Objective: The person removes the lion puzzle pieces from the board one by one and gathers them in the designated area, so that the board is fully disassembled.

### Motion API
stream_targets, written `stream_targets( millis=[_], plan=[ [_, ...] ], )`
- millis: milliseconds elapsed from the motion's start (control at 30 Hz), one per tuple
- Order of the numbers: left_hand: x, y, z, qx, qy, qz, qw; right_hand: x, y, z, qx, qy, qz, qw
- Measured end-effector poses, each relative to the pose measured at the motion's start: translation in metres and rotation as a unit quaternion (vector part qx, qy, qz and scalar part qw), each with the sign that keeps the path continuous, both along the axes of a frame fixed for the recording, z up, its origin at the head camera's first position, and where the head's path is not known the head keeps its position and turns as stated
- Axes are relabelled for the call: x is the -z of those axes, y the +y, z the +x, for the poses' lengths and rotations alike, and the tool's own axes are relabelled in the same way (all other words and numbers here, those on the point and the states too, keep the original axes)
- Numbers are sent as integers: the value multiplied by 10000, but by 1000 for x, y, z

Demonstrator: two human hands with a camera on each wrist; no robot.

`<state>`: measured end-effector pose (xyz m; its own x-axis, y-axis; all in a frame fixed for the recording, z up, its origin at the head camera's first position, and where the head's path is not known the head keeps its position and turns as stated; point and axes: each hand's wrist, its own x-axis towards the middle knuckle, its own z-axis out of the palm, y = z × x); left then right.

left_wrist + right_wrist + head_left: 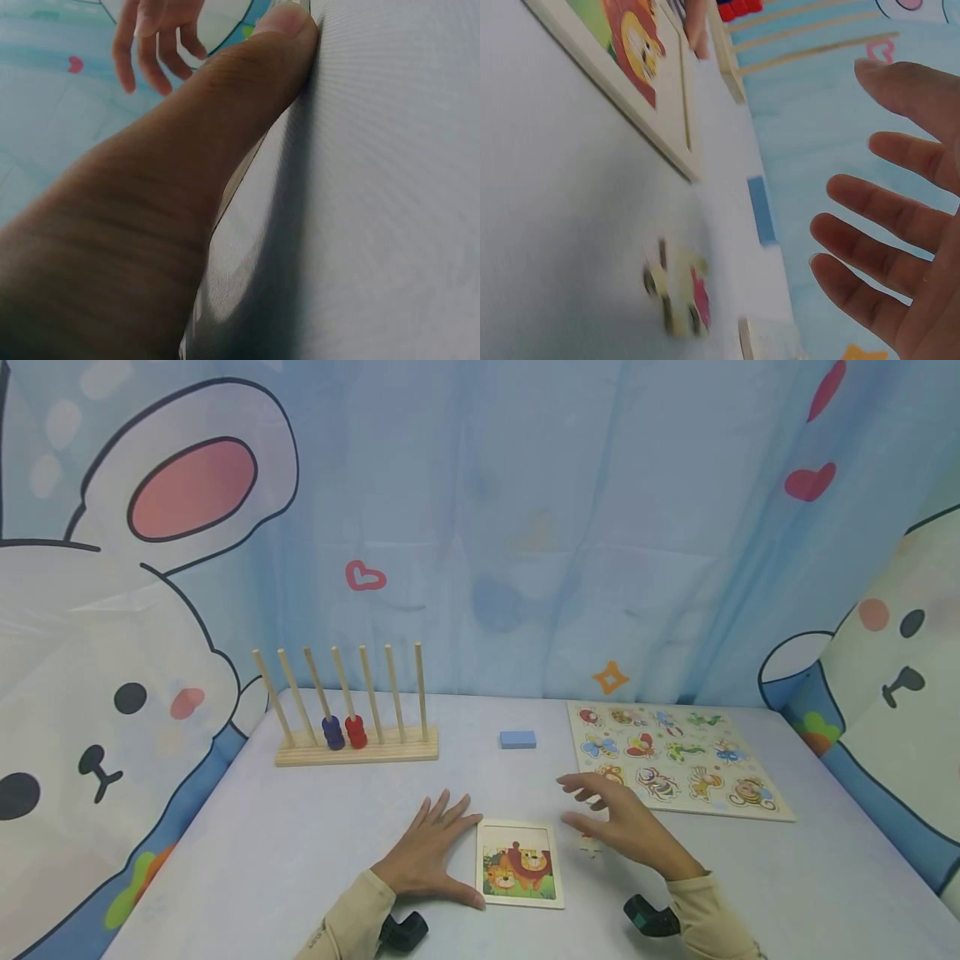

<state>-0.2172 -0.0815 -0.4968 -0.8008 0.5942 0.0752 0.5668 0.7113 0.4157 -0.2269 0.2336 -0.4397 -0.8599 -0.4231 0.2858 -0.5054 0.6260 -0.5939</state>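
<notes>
A small framed lion jigsaw puzzle (pixel 519 870) lies flat on the table, its picture filling the lower part and a bare strip showing at the top. My left hand (pixel 431 856) is spread at its left side, with the thumb at the lower left corner and a fingertip by the upper left one. My right hand (pixel 626 827) hovers right of the frame, holding nothing, its fingers apart and loosely bent. Below it a loose jigsaw piece (pixel 681 289) rests on the table, partly hidden by that hand in the head view.
Behind on the left stands a wooden peg rack (pixel 360 753) with dark blue and red beads on two pegs. A blue block (pixel 517 740) lies at the back middle. An insect picture board (pixel 681 752) lies at the back right, near my right hand. A printed curtain (pixel 480 527) hangs behind.
</notes>
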Motion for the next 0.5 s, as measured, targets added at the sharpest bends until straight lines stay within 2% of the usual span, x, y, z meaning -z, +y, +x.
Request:
stream_targets(
  millis=[267,500],
  plan=[
    [0,0,0,-20,-60,11,10000,7,-31,3,-405,-32,-127,9991],
    [1,-1,0,50,-9,4,10000,12,-50,7,-798,-11,17,9968]
  ],
)
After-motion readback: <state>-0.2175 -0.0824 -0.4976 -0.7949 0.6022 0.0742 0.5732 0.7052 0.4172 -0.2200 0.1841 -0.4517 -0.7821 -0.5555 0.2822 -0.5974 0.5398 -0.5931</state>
